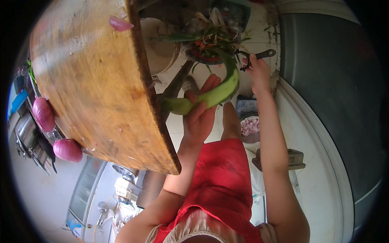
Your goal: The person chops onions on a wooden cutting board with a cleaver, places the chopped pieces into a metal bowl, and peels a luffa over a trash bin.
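My left hand (199,117) holds a long, curved, pale green gourd (223,91) beside the edge of a thick wooden board (91,85). The gourd's far end arches up towards a heap of vegetable scraps (212,39). Its surface is light green along the middle, with darker green towards the upper end. In my right hand (259,71) is a black Y-shaped peeler (264,54), its head turned towards the gourd's upper end. A small gap separates the peeler from the gourd.
A pink onion piece (121,23) lies on the board, and two peeled red onions (44,114) sit at its left edge. Below are a round tub (158,45) and a basin (249,138) of chopped pink-white pieces. A dark panel (328,76) stands at right.
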Demonstrator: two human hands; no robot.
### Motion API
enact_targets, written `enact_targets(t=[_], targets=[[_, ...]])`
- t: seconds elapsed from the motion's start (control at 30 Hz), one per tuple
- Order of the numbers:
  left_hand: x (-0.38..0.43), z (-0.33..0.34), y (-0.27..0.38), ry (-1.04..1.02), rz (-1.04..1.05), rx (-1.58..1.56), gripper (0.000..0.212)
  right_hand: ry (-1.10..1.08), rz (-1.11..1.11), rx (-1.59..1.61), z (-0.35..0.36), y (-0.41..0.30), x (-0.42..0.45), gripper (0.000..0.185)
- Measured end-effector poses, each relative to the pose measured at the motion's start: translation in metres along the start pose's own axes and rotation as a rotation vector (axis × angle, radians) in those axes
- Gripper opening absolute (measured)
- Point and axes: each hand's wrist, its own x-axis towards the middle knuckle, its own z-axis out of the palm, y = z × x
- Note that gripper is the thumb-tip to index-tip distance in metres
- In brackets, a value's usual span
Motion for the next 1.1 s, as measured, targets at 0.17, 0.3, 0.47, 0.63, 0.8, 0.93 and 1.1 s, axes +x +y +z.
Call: enact_targets(t=[0.17,0.3,0.47,0.63,0.8,0.93,1.1], targets=[[0.001,-0.012,-0.017,0.063,0.062,0.265,0.018,-0.217,0.328,0.553,0.016,-0.022,-0.076,0.022],[-0.016,-0.011,-0.013,0.023,-0.052,0.674,0.029,-0.241,0.451,0.67,0.012,-0.011,-0.073,0.048],[-0.036,-0.044,0.009,-0.135,-0.421,0.222,0.052,-0.597,0.378,0.658,-0.002,-0.035,-0.078,0.052],[-0.015,-0.059,0.025,-0.224,-0.954,0.071,0.053,-0.54,0.353,0.435,-0.002,-0.055,-0.092,0.047],[0.016,0.0,0.007,-0.359,-0.828,0.979,0.063,-0.474,0.214,0.06,0.004,-0.047,-0.096,0.041],[0.006,-0.008,0.0,-0.205,-0.495,0.958,0.065,-0.306,0.153,0.246,0.006,-0.055,-0.096,0.025],[0.012,0.01,0.003,-0.055,-0.56,0.819,0.07,-0.303,-0.029,-0.102,-0.008,-0.057,-0.121,0.021]])
